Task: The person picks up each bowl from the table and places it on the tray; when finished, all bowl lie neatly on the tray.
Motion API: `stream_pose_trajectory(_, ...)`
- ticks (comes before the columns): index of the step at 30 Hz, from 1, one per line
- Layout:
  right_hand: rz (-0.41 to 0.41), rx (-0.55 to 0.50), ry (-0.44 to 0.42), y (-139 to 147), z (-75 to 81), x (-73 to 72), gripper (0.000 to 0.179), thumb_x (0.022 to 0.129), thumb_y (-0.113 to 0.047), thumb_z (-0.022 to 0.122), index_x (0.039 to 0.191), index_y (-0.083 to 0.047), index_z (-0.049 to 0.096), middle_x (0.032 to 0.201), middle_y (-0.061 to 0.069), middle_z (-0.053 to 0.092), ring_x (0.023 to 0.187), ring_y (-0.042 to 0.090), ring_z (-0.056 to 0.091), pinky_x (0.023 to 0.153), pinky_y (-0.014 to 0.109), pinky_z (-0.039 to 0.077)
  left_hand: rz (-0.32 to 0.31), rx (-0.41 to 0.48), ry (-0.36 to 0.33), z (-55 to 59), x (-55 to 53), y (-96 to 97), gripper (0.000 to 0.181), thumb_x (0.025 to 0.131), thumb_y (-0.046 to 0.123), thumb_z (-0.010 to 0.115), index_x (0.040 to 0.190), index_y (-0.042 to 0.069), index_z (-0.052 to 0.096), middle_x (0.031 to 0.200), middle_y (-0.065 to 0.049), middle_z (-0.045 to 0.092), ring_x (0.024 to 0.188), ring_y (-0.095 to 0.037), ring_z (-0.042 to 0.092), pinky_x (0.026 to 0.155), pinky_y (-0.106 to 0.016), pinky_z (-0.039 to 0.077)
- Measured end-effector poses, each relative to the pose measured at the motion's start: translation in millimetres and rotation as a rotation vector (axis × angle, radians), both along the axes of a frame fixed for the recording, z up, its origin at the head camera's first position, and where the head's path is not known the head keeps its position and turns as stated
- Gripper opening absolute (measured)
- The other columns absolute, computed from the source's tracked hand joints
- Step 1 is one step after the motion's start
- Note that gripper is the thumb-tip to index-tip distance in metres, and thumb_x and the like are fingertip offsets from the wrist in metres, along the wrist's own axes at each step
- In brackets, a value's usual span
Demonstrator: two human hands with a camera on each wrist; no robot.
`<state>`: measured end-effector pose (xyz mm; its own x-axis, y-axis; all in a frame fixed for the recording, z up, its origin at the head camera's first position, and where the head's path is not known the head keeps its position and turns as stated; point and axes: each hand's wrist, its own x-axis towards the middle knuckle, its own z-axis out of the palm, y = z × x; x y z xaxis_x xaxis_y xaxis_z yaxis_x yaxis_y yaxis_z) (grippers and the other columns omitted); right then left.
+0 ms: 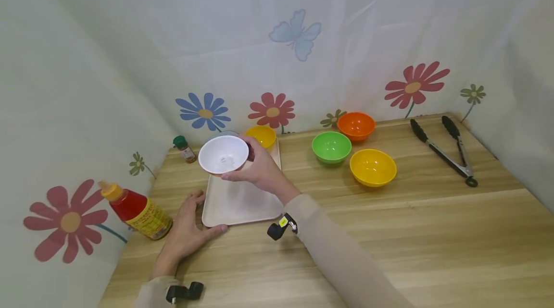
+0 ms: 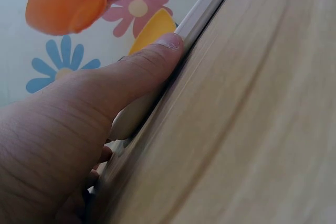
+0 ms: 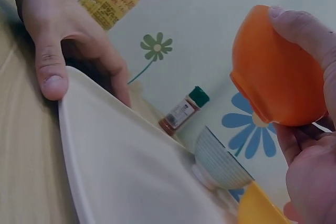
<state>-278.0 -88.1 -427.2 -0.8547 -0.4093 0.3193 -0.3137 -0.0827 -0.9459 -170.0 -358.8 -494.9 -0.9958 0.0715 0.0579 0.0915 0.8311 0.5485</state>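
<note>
My right hand [image 1: 266, 171] holds a small bowl [image 1: 222, 154], white inside and orange outside, above the pale tray [image 1: 242, 204]. Its thumb and fingers grip the bowl's side, and the bowl is off the tray. At the tray's near left corner rests my left hand [image 1: 187, 231], spread, its thumb touching the front rim and its fingers along the left side. On the tray's far part stand a yellow bowl [image 1: 263, 136] and a pale striped bowl [image 3: 223, 161], which the held bowl mostly hides in the head view.
Left of the tray stand a red sauce bottle [image 1: 138, 212] with a yellow label and a green-capped spice jar [image 1: 185, 149]. To the right are green [image 1: 331, 147], orange [image 1: 356, 126] and yellow [image 1: 373, 167] bowls. Black-tipped tongs [image 1: 450, 154] lie farther right. Flowered cloth [image 1: 337, 58] hangs behind.
</note>
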Motion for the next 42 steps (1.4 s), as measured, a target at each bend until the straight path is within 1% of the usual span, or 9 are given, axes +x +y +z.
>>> stream_pose_trajectory(7,-0.010,0.033,-0.027,-15.9,-12.1,1.1,0.101,0.085,-0.021,0.101,0.166,-0.018,0.042,0.155,-0.002,0.058,0.136,0.014,0.060,0.120,0.029,0.053,-0.001,0.011,0.006,-2.1,0.5,0.5,0.121,0.082,0.067,0.094,0.167,0.001,0.038,0.179,-0.027,0.028,0.168,-0.056,0.013,0.130,-0.081,0.020)
stream_pose_trajectory(11,-0.017,0.069,-0.043,-23.1,-21.0,1.0,0.101,0.085,-0.025,0.101,0.166,-0.018,0.041,0.156,-0.002,0.057,0.139,0.015,0.058,0.122,0.031,0.051,0.003,0.012,0.010,-1.7,1.2,0.0,0.121,0.081,0.066,0.095,0.167,0.002,0.039,0.179,-0.026,0.029,0.168,-0.055,0.014,0.130,-0.081,0.020)
stream_pose_trajectory(17,-0.051,0.139,-0.054,-30.4,-34.6,-1.3,0.104,0.082,-0.031,0.103,0.166,-0.018,0.042,0.157,0.001,0.056,0.141,0.020,0.057,0.126,0.037,0.049,0.014,0.013,0.013,-0.3,-1.5,-1.0,0.121,0.081,0.067,0.094,0.167,0.003,0.038,0.180,-0.025,0.029,0.169,-0.054,0.013,0.131,-0.081,0.019)
stream_pose_trajectory(23,-0.055,0.176,-0.054,-35.2,-50.6,-3.2,0.107,0.079,-0.030,0.105,0.165,-0.017,0.043,0.155,0.002,0.058,0.139,0.022,0.059,0.127,0.041,0.048,0.009,0.028,0.016,0.1,-0.3,0.5,0.122,0.081,0.067,0.095,0.168,0.005,0.037,0.181,-0.025,0.027,0.168,-0.056,0.011,0.130,-0.082,0.019)
stream_pose_trajectory(26,-0.053,0.194,-0.059,-37.3,-55.7,-3.6,0.109,0.078,-0.030,0.106,0.166,-0.016,0.043,0.156,0.002,0.059,0.139,0.023,0.060,0.127,0.042,0.048,0.012,0.027,0.027,0.4,1.2,-0.1,0.122,0.080,0.066,0.095,0.168,0.005,0.038,0.181,-0.025,0.027,0.168,-0.055,0.011,0.130,-0.082,0.019)
stream_pose_trajectory(30,-0.062,0.220,-0.073,-39.4,-57.1,-3.8,0.112,0.077,-0.031,0.106,0.166,-0.014,0.040,0.158,0.006,0.058,0.142,0.025,0.059,0.128,0.043,0.046,0.018,0.017,0.029,1.4,1.8,-0.5,0.122,0.080,0.068,0.094,0.169,0.007,0.038,0.181,-0.022,0.028,0.169,-0.054,0.011,0.131,-0.081,0.018)
stream_pose_trajectory(35,-0.094,0.217,-0.077,-42.2,-59.0,-2.8,0.115,0.076,-0.027,0.107,0.162,-0.009,0.032,0.158,0.013,0.055,0.144,0.028,0.059,0.129,0.041,0.046,0.025,0.016,-0.004,2.4,4.1,0.5,0.123,0.080,0.070,0.093,0.170,0.009,0.037,0.182,-0.018,0.029,0.169,-0.054,0.009,0.131,-0.082,0.015)
stream_pose_trajectory(38,-0.081,0.203,-0.078,-43.1,-60.8,-2.7,0.112,0.077,-0.026,0.107,0.160,-0.009,0.032,0.155,0.013,0.055,0.141,0.028,0.060,0.126,0.037,0.049,0.034,0.007,-0.016,1.2,5.2,0.5,0.123,0.080,0.071,0.093,0.170,0.010,0.037,0.182,-0.018,0.028,0.170,-0.054,0.008,0.131,-0.082,0.014)
stream_pose_trajectory(42,-0.051,0.167,-0.078,-42.4,-59.9,-4.3,0.108,0.082,-0.026,0.104,0.162,-0.009,0.034,0.155,0.012,0.054,0.140,0.028,0.061,0.123,0.034,0.052,0.043,-0.009,-0.028,1.3,3.8,0.5,0.124,0.080,0.073,0.092,0.171,0.010,0.035,0.183,-0.018,0.027,0.170,-0.054,0.008,0.131,-0.082,0.015)
